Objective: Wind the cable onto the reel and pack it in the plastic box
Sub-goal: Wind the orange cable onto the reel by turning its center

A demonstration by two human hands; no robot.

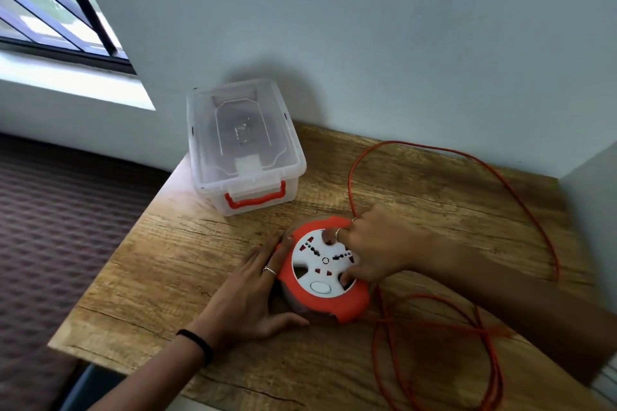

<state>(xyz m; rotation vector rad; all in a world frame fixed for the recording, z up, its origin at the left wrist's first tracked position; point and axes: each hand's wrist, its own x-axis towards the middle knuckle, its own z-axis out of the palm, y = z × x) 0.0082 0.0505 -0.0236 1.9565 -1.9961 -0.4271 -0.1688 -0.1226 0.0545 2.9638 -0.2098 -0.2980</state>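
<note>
gripping reel [320,272], hands [248,290] either side

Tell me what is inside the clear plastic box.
Through the lid of the clear plastic box with the orange handle only moulded ridges and glare show; nothing inside stands out, though glare blurs its floor.

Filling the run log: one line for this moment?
left hand steadies reel | right hand fingers in reel face | cable loose on table | box lidded

Wooden table [200,277] against grey wall [367,27]; bright window [50,10] left.
</note>
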